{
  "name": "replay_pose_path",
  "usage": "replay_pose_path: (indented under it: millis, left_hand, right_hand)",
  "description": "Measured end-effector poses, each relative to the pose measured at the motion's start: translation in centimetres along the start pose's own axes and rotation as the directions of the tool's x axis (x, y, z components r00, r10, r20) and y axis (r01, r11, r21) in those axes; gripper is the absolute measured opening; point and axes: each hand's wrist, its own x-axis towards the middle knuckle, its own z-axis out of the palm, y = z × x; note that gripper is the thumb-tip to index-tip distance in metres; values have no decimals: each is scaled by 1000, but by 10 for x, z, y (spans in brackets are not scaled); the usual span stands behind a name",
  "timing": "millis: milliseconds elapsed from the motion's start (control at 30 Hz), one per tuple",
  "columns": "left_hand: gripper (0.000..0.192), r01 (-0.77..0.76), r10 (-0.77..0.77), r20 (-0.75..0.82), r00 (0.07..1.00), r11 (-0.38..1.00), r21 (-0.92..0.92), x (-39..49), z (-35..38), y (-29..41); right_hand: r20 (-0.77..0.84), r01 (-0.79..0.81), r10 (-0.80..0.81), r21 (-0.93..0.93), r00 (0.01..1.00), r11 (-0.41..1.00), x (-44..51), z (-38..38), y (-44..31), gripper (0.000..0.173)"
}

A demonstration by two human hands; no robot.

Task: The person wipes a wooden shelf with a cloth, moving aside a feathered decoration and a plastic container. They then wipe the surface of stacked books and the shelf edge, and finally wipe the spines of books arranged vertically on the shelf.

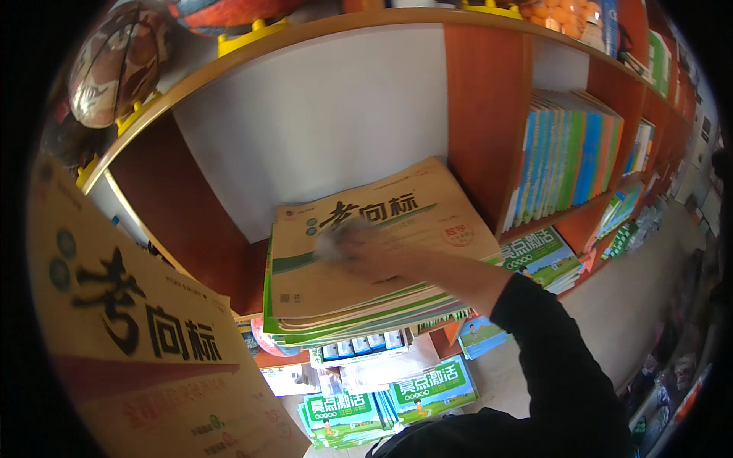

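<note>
My right hand, blurred by motion, is on the top cover of a stack of brown-covered workbooks. Bunched under its fingers is a pale grey cloth, too blurred to show its edges. The stack lies flat on a wooden shelf, with its front edge towards me. Another brown workbook stands upright and close to me at the left, its printed cover facing the camera. My left hand is out of view, so I cannot tell what supports this workbook.
Upright thin books fill the compartment to the right, behind a wooden divider. Balls on yellow stands, including a basketball, sit on the upper shelf. Below are green-covered books and a box of blue-and-white items.
</note>
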Motion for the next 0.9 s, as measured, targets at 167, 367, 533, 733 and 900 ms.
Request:
replay_pose_path:
  millis: [167,367,533,733,900]
  left_hand:
    - [32,-71,72,-34,997,997,25,34,0,31]
    - [32,-128,130,-62,990,991,38,62,6,59]
    - [33,-155,156,-70,985,988,29,75,16,74]
    - [33,-216,215,-60,975,976,-6,59,37,105]
    - [33,-369,364,-122,923,929,-22,27,70,124]
  right_hand:
    - [-59,-733,731,-29,679,679,-116,-40,65,33]
    - [-423,-741,685,45,593,670,-202,-39,18,19]
    - [-70,-429,968,887,239,170,-254,-70,-20,20]
    - [70,545,961,811,267,-210,-310,-74,-38,37]
    - [148,635,953,717,265,-288,-265,-108,-64,37]
